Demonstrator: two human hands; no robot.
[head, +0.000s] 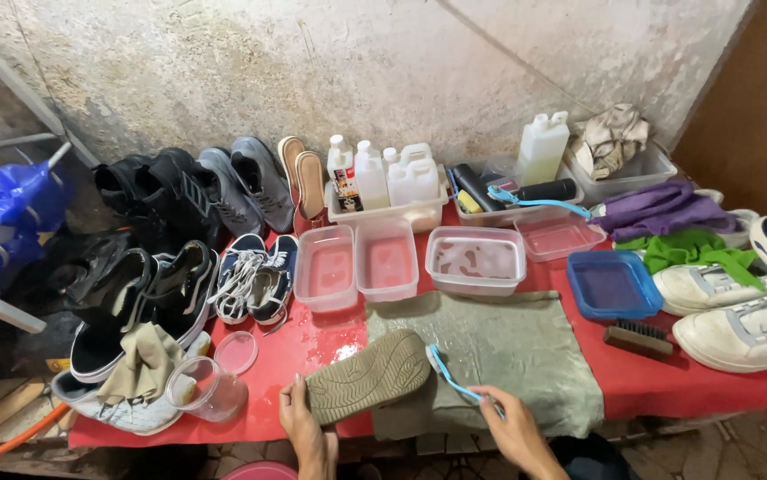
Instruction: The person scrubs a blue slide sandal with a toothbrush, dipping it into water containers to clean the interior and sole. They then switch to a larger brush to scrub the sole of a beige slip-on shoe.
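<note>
Nearest to the camera, two bare hands are seen at the front edge of a table covered with a red cloth. A shoe is held sole up by the left hand, whose fingers are closed around its heel end, so that the grey-green tread is turned toward the camera. A blue toothbrush is gripped by the closed right hand, and its head is placed at the toe end of the sole, touching it or just beside it; which one cannot be told. Under the shoe and the brush a grey-green towel is spread on the cloth. Behind the towel four clear plastic tubs with water are set in a row, and a blue tray is placed to their right. A dark scrubbing brush is laid near the blue tray. White sneakers are lined up at the right end of the table, beside a green cloth and a purple cloth. White bottles are kept in a bin by the wall. Dark sneakers are gathered at the left, and a clear jar is lying on its side near the left hand.
</note>
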